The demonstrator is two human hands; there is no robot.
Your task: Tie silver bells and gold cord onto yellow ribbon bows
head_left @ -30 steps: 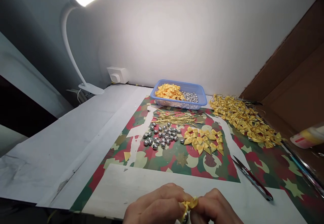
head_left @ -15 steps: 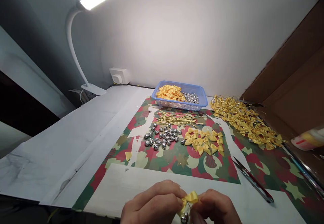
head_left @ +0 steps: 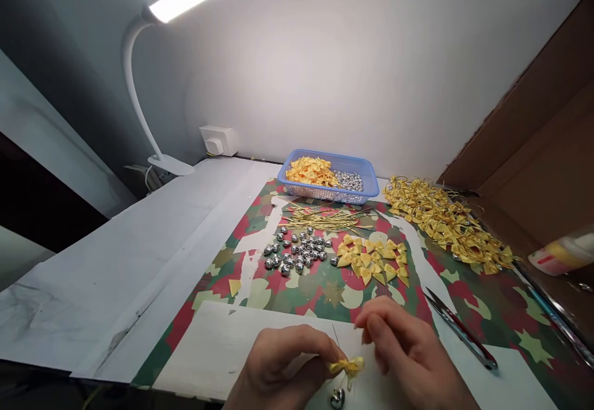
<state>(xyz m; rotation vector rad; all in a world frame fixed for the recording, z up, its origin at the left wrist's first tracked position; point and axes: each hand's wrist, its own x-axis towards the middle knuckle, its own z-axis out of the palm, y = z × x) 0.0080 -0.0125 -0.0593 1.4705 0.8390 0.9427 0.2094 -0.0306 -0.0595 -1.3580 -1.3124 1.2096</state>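
Note:
My left hand pinches a small yellow ribbon bow between thumb and forefinger, close to the front edge of the work surface. Just below the bow is a silver jingle bell. A thin dark needle-like wire sticks up past the left fingertips. My right hand is raised to the right of the bow, apart from it. Its thumb lies against the curled fingers; anything held there is too small or hidden to see.
Loose silver bells, yellow bows and gold cords lie on the patterned sheet. Behind them stands a blue basket. Scissors-like snips lie right, below a pile of corded bows. A lamp stands left.
My right hand has let go of the bow and moved up and away to the right. My left hand has kept its pinch and turned the bow, with the bell below it.

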